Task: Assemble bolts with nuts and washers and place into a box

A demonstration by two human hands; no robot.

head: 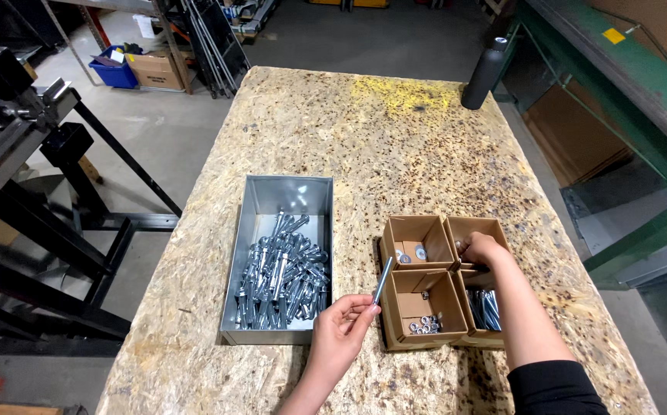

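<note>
On the chipboard table (pixel 395 131) in front of you, your left hand (pixel 339 332) pinches a long silver bolt (pixel 383 280) by its lower end, thumb and fingertips closed on it, the shank tilted up and to the right so its top reaches the near-left compartment of the brown cardboard box set (pixel 441 280). Your right hand (pixel 481 250) is over the far-right compartment with its fingers curled down inside; whether they have closed on a part you cannot tell, since the knuckles hide the tips. The far-left compartment holds a few washers (pixel 410 253), the near-left one a small heap of nuts (pixel 424 325), and the near-right one a bundle of long bolts (pixel 484 307) partly under your right forearm. To the left, just beside the box set, the grey metal tray (pixel 287 192) is heaped with assembled silver anchors (pixel 283 280). A dark bottle (pixel 485 73) stands at the far edge, well apart from your hands. Judging by this, you are mid-assembly: the bolt is in hand and you are picking the piece that goes onto it. The next move calls for bringing whatever small part the right hand lifts out to the bolt's free upper end, so keep the left grip low and steady, leave the shank clear, and line the part's hole up with the tip.
</note>
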